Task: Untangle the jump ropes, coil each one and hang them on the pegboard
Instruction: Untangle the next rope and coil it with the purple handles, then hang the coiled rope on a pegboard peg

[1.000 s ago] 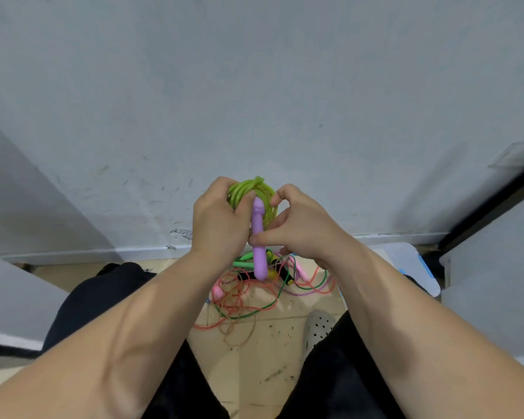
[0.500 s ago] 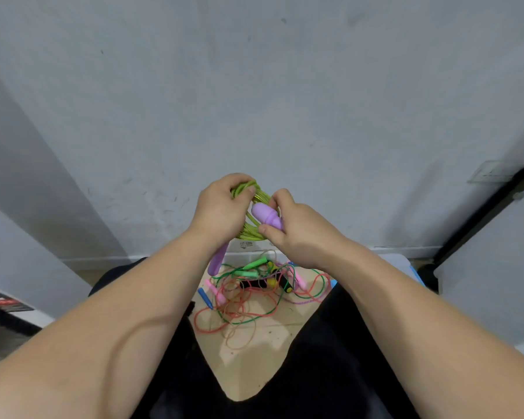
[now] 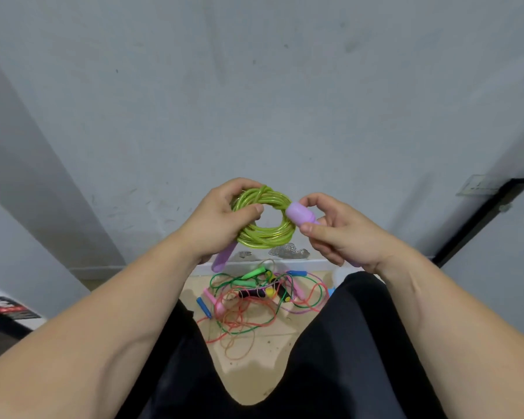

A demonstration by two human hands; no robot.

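Tan floor (image 3: pixel 254 373) between the person's knees bears the tangle (image 3: pixel 254 300) of unsorted jump ropes. Above the tangle, the left hand (image 3: pixel 215 225) pinches the green coil (image 3: pixel 265 222) so its loops cannot spring apart. The right hand (image 3: pixel 336 234) grips a purple handle (image 3: pixel 300 213), probably to tuck it in; beyond the tangle rises a grey wall (image 3: pixel 254 101).

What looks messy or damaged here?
Jump ropes lie in a tangled heap on the floor. Paint has flaked off the wall just above the baseboard. The green coil in the left hand looks tidy.
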